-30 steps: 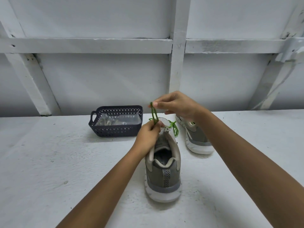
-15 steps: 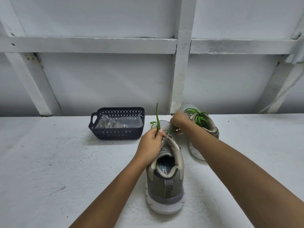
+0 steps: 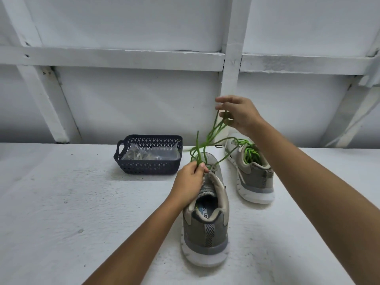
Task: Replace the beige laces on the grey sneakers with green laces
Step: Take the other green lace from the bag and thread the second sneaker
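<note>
- Green cord lace [image 3: 208,138] runs in loose loops between the two hands, above the toe of the near grey mesh sneaker with a white sole [image 3: 205,227]
- The left hand [image 3: 190,178] pinches the lace between thumb and fingers at the front of that sneaker's tongue, and a short end sticks up above the pinch
- The right hand [image 3: 239,115] is raised higher, near the wall; its lower fingers are curled on the lace strands while the upper fingers stretch out
- The second grey sneaker [image 3: 254,175] stands to the right and further back, with green lacing [image 3: 249,151] in it
- A dark perforated plastic basket [image 3: 149,168] sits left of the sneakers on the white painted table [image 3: 61,202], holding a clear bag [image 3: 144,155] of pale contents
</note>
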Motion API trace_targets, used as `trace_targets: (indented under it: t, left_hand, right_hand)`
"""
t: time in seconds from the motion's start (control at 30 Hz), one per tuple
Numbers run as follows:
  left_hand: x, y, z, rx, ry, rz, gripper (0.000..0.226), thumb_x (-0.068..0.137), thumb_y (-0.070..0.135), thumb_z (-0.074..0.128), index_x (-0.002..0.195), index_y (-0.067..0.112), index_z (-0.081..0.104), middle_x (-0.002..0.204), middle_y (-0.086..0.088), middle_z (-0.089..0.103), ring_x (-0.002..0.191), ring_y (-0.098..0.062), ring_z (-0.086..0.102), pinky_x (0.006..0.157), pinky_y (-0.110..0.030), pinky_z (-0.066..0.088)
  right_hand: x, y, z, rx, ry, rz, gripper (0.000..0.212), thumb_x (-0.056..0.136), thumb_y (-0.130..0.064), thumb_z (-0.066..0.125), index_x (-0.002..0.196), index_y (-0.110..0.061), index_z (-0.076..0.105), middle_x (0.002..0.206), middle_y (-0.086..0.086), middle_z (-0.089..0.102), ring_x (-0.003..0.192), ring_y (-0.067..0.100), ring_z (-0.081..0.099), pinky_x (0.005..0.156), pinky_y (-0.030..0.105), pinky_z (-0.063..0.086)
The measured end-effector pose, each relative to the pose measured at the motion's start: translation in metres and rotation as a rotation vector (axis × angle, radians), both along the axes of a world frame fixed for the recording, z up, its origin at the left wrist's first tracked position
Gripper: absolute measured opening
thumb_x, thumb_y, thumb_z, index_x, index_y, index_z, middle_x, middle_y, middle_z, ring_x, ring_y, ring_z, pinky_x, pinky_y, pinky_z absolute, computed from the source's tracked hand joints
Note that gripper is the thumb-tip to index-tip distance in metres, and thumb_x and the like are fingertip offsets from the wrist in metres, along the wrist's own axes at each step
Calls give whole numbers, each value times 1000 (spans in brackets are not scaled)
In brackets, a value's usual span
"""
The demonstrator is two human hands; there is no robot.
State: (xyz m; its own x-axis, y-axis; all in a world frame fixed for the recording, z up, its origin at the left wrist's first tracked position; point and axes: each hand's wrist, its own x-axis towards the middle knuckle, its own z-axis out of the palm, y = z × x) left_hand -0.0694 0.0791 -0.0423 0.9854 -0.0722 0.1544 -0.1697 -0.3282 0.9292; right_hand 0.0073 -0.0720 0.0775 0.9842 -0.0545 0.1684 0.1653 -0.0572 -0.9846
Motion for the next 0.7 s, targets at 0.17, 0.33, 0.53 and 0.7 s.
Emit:
trace_targets:
  t: [0.17, 0.33, 0.53, 0.7]
  left_hand:
    - [1, 0, 0, -7, -22, 24, 29, 100, 28, 41, 76, 28, 58, 84, 0, 62, 88, -21, 62, 83, -39, 50]
    - [-2, 1, 2, 15, -115, 37, 28, 101, 27, 39, 87, 19, 62, 89, 4, 55, 86, -8, 56, 77, -15, 48]
    - [-5, 1, 4, 11, -112, 62, 28, 100, 27, 40, 95, 14, 65, 89, 3, 56, 90, -15, 58, 81, -28, 51]
    - [-7, 0, 7, 4, -122, 70, 26, 101, 23, 39, 92, 13, 63, 81, 9, 54, 74, 4, 56, 57, -1, 39]
  right_hand:
    - [-15, -7, -13, -1198, -24, -53, 30, 96, -16, 48, 122, -13, 62, 123, 9, 62, 109, 23, 58, 87, 28, 43]
    - [-39, -4, -19, -1044, -28, -23, 21, 96, -25, 52, 108, -11, 62, 94, 3, 64, 88, 19, 62, 70, 26, 46]
    - [-54, 10, -41, -983, 191, 385, 13, 92, -25, 60, 104, -23, 57, 77, 0, 65, 61, 8, 60, 54, 21, 48]
    - [-42, 13, -54, -1061, 181, 364, 21, 88, -14, 58, 106, -18, 69, 70, 2, 64, 66, 12, 61, 52, 18, 49]
